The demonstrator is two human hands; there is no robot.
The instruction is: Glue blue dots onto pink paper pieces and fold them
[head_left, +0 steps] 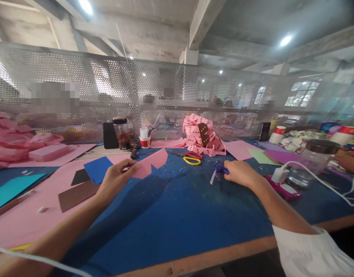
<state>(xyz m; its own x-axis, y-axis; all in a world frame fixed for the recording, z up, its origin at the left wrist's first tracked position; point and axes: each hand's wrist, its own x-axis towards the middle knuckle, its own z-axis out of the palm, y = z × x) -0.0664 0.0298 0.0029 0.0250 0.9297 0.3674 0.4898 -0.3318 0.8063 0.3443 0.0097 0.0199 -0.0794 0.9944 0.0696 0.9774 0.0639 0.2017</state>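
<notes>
Blue sheet (97,169) lies well left of scissors (187,155), probably kept out of way; left hand (118,176) pinches notched pink paper (145,169) just left of scissors, by one end, seemingly leaving far end unobstructed; dotted pink heap (194,132) behind scissors; right hand (239,172), right of scissors, grasps blue-purple tool (219,167), whitish stick (213,177) protruding, likely for firm control
</notes>
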